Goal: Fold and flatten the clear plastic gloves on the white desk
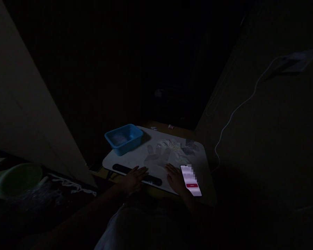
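Observation:
The room is very dark. My left hand (134, 178) lies flat with fingers stretched out on the near edge of a small white table (130, 158), over a black strip (120, 169). My right hand (175, 177) rests flat beside it, fingers spread, touching the left edge of a lit phone (191, 180) that lies on the table. Just beyond my fingers lie clear plastic gloves (156, 158) and some crumpled wrappers (181, 146). Neither hand holds anything.
A blue plastic tub (124, 138) stands at the table's far left corner. A white cable (237, 107) runs down the wall on the right. A green bowl-like object (18, 178) sits at the far left. Walls close in on both sides.

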The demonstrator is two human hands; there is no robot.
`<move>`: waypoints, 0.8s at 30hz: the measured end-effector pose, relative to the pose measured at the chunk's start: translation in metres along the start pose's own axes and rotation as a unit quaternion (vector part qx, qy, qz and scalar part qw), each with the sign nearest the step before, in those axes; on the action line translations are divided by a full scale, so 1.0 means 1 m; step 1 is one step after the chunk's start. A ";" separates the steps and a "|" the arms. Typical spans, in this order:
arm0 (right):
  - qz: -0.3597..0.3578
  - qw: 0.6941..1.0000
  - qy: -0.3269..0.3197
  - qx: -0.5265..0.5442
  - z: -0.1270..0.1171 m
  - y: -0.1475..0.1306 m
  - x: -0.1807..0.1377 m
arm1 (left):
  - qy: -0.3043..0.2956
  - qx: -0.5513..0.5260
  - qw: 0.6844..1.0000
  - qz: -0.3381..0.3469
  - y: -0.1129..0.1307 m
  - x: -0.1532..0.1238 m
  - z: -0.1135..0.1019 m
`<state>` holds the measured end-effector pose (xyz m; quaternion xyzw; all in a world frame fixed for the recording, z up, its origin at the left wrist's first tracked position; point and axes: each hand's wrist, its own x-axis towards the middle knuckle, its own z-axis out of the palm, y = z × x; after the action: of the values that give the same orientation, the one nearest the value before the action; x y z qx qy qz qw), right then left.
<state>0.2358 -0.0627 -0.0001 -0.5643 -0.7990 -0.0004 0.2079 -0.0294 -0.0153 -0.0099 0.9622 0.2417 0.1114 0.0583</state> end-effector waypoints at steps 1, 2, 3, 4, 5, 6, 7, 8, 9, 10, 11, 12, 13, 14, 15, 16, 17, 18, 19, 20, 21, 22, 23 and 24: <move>0.000 1.000 0.004 0.002 0.000 0.001 0.000 | 0.004 -0.002 1.000 -0.002 0.001 0.000 0.001; 0.000 1.000 0.007 0.003 0.001 0.001 0.000 | 0.010 -0.006 1.000 -0.003 0.002 0.001 0.002; 0.000 1.000 0.007 0.004 0.001 0.002 0.000 | 0.017 -0.011 1.000 -0.005 0.003 0.001 0.002; -0.001 1.000 0.007 0.004 0.002 0.002 0.000 | 0.025 -0.017 1.000 -0.007 0.004 0.003 0.002; -0.004 1.000 0.005 0.005 0.002 0.002 0.001 | 0.033 -0.023 0.999 -0.009 0.006 0.004 0.002; -0.006 1.000 0.002 0.005 0.002 0.002 0.001 | 0.040 -0.028 0.999 -0.013 0.007 0.007 0.002; -0.008 1.000 -0.001 0.005 0.002 0.002 0.001 | 0.047 -0.034 0.998 -0.018 0.008 0.009 0.001; -0.010 1.000 -0.004 0.005 0.001 0.002 0.001 | 0.055 -0.040 0.997 -0.023 0.008 0.012 0.000; -0.011 1.000 -0.006 0.005 0.001 0.001 0.001 | 0.061 -0.047 0.997 -0.026 0.009 0.015 -0.002; -0.011 1.000 -0.009 0.004 0.001 0.001 0.001 | 0.066 -0.054 0.996 -0.027 0.009 0.018 -0.003; -0.011 1.000 -0.011 0.003 0.000 0.001 0.001 | 0.071 -0.061 0.995 -0.027 0.008 0.020 -0.005; -0.012 1.000 -0.013 0.002 0.000 0.000 0.001 | 0.073 -0.066 0.995 -0.027 0.008 0.023 -0.008; -0.012 1.000 -0.014 0.002 0.000 0.000 0.001 | 0.072 -0.069 0.995 -0.025 0.006 0.025 -0.010; -0.012 1.000 -0.014 0.001 0.000 0.000 0.001 | 0.069 -0.069 0.995 -0.025 0.005 0.027 -0.012; -0.011 1.000 -0.013 0.001 0.000 0.000 0.001 | 0.066 -0.068 0.995 -0.026 0.003 0.028 -0.014; -0.009 1.000 -0.010 0.001 0.001 0.000 0.002 | 0.063 -0.064 0.996 -0.029 0.001 0.029 -0.016; -0.008 1.000 -0.007 0.001 0.001 0.001 0.003 | 0.060 -0.060 0.996 -0.031 -0.002 0.030 -0.017; -0.008 1.000 -0.004 0.000 0.001 0.001 0.004 | 0.058 -0.055 0.996 -0.033 -0.004 0.031 -0.017; -0.009 1.000 0.000 0.000 0.001 0.001 0.005 | 0.056 -0.050 0.997 -0.035 -0.007 0.032 -0.017; -0.011 1.000 0.003 -0.001 0.000 0.001 0.007 | 0.055 -0.045 0.997 -0.036 -0.010 0.033 -0.016; -0.013 1.000 0.006 -0.001 0.000 0.001 0.010 | 0.052 -0.040 0.997 -0.037 -0.012 0.034 -0.014; -0.015 1.000 0.008 -0.001 0.000 0.000 0.012 | 0.050 -0.033 0.997 -0.038 -0.015 0.036 -0.012; -0.019 1.000 0.010 0.000 0.000 -0.001 0.015 | 0.049 -0.026 0.998 -0.039 -0.016 0.038 -0.010; -0.022 1.000 0.011 0.002 0.000 -0.001 0.018 | 0.049 -0.020 0.998 -0.041 -0.018 0.039 -0.007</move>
<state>0.2295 -0.0467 0.0060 -0.5465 -0.8086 -0.0100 0.2178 -0.0053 0.0195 0.0016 0.9433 0.2817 0.1611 0.0704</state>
